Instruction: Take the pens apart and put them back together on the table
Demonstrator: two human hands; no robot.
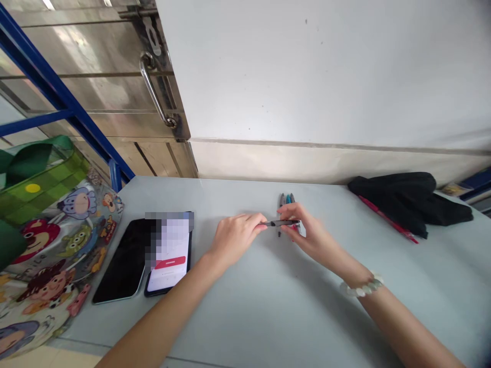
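Note:
A dark grey pen point(276, 223) is stretched level between my two hands above the table. My left hand point(238, 231) pinches its left end between thumb and fingers. On the other end, my right hand point(307, 227) is closed with thumb and fingertips; a beaded bracelet point(362, 287) circles that wrist. Just behind and below the right hand, several pens point(288, 198) lie side by side on the table, one with a teal part. Their lower portions are mostly hidden by my right hand and the held pen.
On the left lie a black-screened tablet or phone point(125, 260) and a phone with a lit screen point(169, 276). A cartoon-printed bag point(61, 255) stands at the table's left edge. A black cloth item point(395, 199) with a red edge lies at right. A wall point(326, 76) rises behind the grey table point(245, 317).

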